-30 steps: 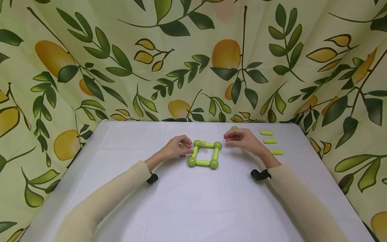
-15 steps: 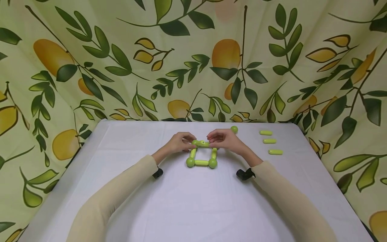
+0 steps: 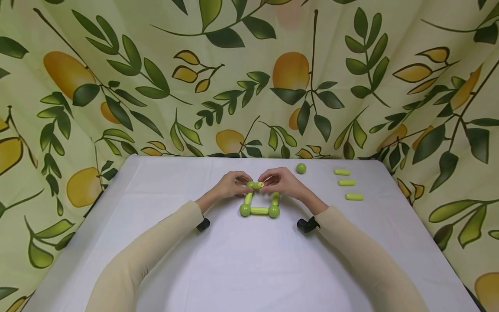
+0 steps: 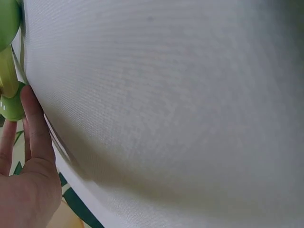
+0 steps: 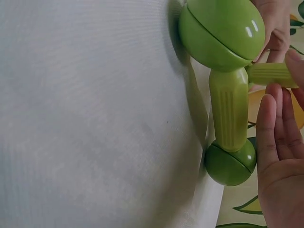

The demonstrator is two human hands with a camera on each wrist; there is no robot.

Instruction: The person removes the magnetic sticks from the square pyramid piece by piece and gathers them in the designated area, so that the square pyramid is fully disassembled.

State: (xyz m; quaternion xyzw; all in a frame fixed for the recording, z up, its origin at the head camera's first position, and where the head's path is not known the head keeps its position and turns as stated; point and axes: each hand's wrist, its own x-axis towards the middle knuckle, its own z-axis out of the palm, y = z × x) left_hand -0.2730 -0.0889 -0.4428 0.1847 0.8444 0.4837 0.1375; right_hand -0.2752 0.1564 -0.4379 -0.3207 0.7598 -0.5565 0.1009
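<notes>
Apparently, square frame (image 3: 259,211) assembled; projecting rod (image 3: 256,185) pinched by right hand (image 3: 283,181), corner ball (image 3: 250,184) gripped by left hand (image 3: 227,185); loose ball (image 3: 301,168), three rods (image 3: 346,183) left unattached.

In the head view, the right hand (image 3: 284,182) hid the far right corner of the square frame (image 3: 259,211), and the left hand (image 3: 230,185) covered part of the far left ball (image 3: 250,184). The bottom edge cut off the 2 sleeves (image 3: 132,255) and the tabletop's (image 3: 241,268) near side. In the right wrist view, the thumb (image 5: 296,69) masked 1 end of the raised rod (image 5: 270,74), while the top edge clipped the nearest ball (image 5: 223,33). In the left wrist view, the left edge sliced through 1 green ball (image 4: 8,23).
</notes>
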